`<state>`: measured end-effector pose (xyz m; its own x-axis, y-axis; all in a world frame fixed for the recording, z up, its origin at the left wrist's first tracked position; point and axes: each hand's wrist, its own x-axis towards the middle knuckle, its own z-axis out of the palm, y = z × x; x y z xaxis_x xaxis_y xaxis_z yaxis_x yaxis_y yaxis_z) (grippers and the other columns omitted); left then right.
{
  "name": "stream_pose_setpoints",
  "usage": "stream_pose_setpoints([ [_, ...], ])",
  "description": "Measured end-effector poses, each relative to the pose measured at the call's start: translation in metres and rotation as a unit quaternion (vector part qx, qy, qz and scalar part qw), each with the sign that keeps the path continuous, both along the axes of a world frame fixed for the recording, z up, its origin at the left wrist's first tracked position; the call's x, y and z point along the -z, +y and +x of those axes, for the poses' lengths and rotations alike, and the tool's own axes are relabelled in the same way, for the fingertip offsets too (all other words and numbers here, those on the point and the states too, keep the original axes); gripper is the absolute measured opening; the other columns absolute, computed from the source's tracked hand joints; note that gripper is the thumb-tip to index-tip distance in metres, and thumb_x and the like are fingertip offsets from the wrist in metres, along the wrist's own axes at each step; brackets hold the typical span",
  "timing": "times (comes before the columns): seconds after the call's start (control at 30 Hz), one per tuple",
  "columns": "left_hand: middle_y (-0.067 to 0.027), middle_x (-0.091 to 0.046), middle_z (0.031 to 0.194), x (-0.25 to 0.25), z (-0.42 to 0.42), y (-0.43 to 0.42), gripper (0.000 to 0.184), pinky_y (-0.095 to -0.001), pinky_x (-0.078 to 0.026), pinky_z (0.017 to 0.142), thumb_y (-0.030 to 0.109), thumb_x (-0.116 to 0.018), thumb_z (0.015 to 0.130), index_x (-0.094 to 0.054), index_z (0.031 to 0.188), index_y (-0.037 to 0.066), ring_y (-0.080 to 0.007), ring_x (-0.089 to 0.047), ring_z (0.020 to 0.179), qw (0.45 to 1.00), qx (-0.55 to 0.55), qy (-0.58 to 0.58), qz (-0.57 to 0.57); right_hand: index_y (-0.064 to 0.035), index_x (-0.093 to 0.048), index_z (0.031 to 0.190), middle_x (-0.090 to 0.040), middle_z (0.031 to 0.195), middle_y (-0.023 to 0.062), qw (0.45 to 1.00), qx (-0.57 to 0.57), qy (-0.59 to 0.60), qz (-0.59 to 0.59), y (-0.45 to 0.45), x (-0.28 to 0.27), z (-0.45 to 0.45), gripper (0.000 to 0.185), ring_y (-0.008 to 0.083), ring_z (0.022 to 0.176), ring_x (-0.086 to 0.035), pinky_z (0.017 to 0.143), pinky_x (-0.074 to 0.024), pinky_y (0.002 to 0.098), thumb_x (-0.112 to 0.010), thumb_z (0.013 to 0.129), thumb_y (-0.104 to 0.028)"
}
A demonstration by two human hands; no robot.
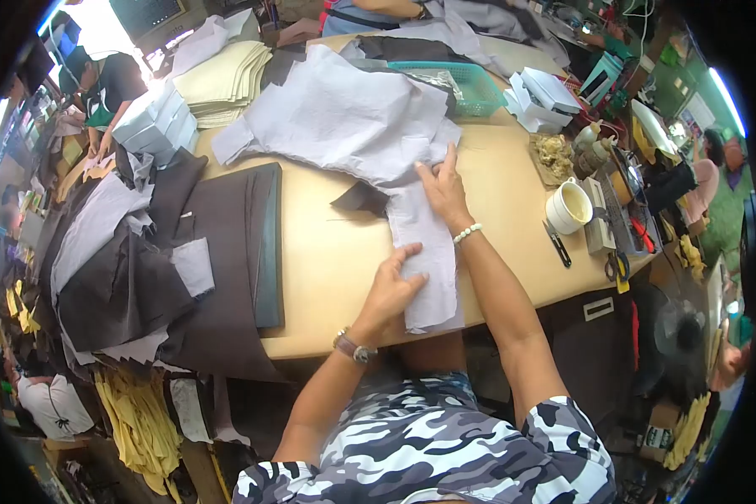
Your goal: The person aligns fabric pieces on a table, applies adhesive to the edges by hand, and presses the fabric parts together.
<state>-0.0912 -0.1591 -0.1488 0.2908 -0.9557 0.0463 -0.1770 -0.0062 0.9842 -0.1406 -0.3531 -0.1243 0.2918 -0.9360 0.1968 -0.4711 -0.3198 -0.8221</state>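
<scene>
A large piece of light grey-lilac fabric (336, 113) lies on the pale table, with a narrow strip (433, 290) running down to the front edge. My left hand (392, 290) rests at the strip's left side, its fingers apart on the cloth. Higher up, my right hand (445, 189) lies at the strip's right edge where it meets the wide part, fingers spread. A small dark flap (361, 202) sticks out at the fabric's left, under its edge.
Dark fabric (218, 252) is piled at left over a teal board (270, 252). A white mug (569, 206), black pen (557, 244) and scissors (617, 269) are at right. Behind stand a teal basket (479, 88) and white boxes (542, 97). Co-workers (105, 84) are beyond the table.
</scene>
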Motion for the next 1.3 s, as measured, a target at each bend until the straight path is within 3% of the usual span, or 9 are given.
stream_pose_setpoints([
  [0.1, -0.0183, -0.059, 0.120, -0.009, -0.020, 0.005, 0.050, -0.0322, -0.045, 0.095, 0.006, -0.065, 0.078, -0.052, 0.126, -0.003, -0.0237, -0.055, 0.111, 0.997, -0.007, 0.081, 0.006, 0.0017, -0.016, 0.144, -0.062, 0.079, 0.0143, 0.991, -0.022, 0.119, -0.058, -0.005, 0.004, 0.009, 0.085, 0.0333, 0.070, -0.060, 0.070, -0.0488, 0.0441, -0.065, 0.078, -0.020],
  [0.27, -0.0191, -0.057, 0.123, 0.005, -0.030, -0.021, 0.052, -0.0347, -0.044, 0.097, 0.007, -0.067, 0.078, -0.051, 0.127, -0.003, -0.0267, -0.053, 0.115, 0.998, -0.021, 0.050, -0.015, 0.0000, -0.017, 0.145, -0.063, 0.091, 0.0169, 0.988, -0.089, 0.058, -0.114, -0.039, -0.002, 0.021, 0.077, 0.0366, 0.096, -0.057, 0.079, -0.0462, 0.0440, -0.058, 0.080, -0.009],
  [0.37, -0.0212, -0.055, 0.125, 0.004, -0.029, -0.028, 0.053, -0.0364, -0.043, 0.099, 0.015, -0.067, 0.080, -0.050, 0.127, -0.004, -0.0293, -0.053, 0.117, 0.999, -0.028, -0.013, -0.043, -0.0015, -0.015, 0.146, -0.063, 0.092, 0.0203, 0.981, -0.087, 0.087, -0.152, -0.058, -0.004, 0.019, 0.080, 0.0369, 0.090, -0.060, 0.076, -0.0471, 0.0465, -0.058, 0.079, -0.008],
  [0.47, -0.0208, -0.056, 0.125, -0.015, -0.026, -0.005, 0.056, -0.0367, -0.044, 0.098, 0.026, -0.066, 0.082, -0.050, 0.129, 0.000, -0.0324, -0.054, 0.116, 0.996, -0.002, -0.086, -0.017, -0.0035, -0.018, 0.146, -0.060, 0.103, 0.0185, 0.920, -0.094, 0.150, -0.350, -0.036, -0.022, -0.001, 0.082, 0.0328, 0.102, -0.055, 0.087, -0.0428, 0.0440, -0.061, 0.076, -0.008],
  [0.67, -0.0180, -0.060, 0.121, -0.085, 0.031, 0.006, 0.050, -0.0422, -0.047, 0.087, 0.033, -0.060, 0.085, -0.055, 0.128, 0.008, -0.0391, -0.059, 0.102, 0.879, 0.236, -0.327, 0.255, -0.0022, -0.029, 0.143, -0.061, 0.108, 0.0118, 0.925, -0.269, 0.134, -0.232, 0.079, -0.049, -0.093, 0.076, 0.0292, 0.109, -0.051, 0.098, -0.0343, 0.0442, -0.064, 0.076, -0.008],
  [0.77, -0.0187, -0.059, 0.121, -0.064, 0.054, -0.015, 0.043, -0.0464, -0.043, 0.089, 0.030, -0.059, 0.084, -0.060, 0.120, 0.007, -0.0391, -0.056, 0.104, 0.943, 0.083, -0.308, 0.098, -0.0005, -0.030, 0.142, -0.062, 0.111, 0.0120, 0.935, -0.255, 0.155, -0.194, 0.110, -0.035, -0.123, 0.074, 0.0295, 0.112, -0.050, 0.100, -0.0313, 0.0483, -0.065, 0.077, -0.008],
  [0.87, -0.0166, -0.060, 0.108, -0.050, 0.062, -0.054, 0.027, -0.0396, -0.047, 0.084, 0.019, -0.060, 0.082, -0.062, 0.101, 0.000, -0.0332, -0.057, 0.097, 0.878, 0.018, -0.443, -0.181, 0.0010, -0.032, 0.140, -0.062, 0.114, 0.0124, 0.957, -0.220, 0.126, -0.143, 0.129, -0.021, -0.143, 0.071, 0.0304, 0.115, -0.049, 0.101, -0.0291, 0.0504, -0.065, 0.078, -0.009],
  [1.0, -0.0176, -0.059, 0.113, -0.044, 0.071, -0.074, 0.031, -0.0400, -0.039, 0.097, 0.021, -0.062, 0.082, -0.061, 0.105, 0.000, -0.0334, -0.050, 0.112, 0.876, 0.057, -0.460, -0.131, 0.0021, -0.035, 0.138, -0.062, 0.114, 0.0123, 0.971, -0.159, 0.107, -0.142, 0.151, -0.012, -0.156, 0.069, 0.0317, 0.117, -0.048, 0.102, -0.0279, 0.0514, -0.066, 0.078, -0.009],
  [1.3, -0.0203, -0.054, 0.121, -0.045, 0.064, -0.066, 0.040, -0.0461, -0.036, 0.098, 0.026, -0.065, 0.080, -0.060, 0.112, 0.002, -0.0368, -0.047, 0.116, 0.882, 0.035, -0.453, -0.122, 0.0036, -0.042, 0.131, -0.063, 0.108, 0.0114, 0.965, -0.091, 0.088, -0.228, 0.157, -0.016, -0.140, 0.063, 0.0348, 0.115, -0.049, 0.101, -0.0297, 0.0528, -0.067, 0.075, -0.008],
])
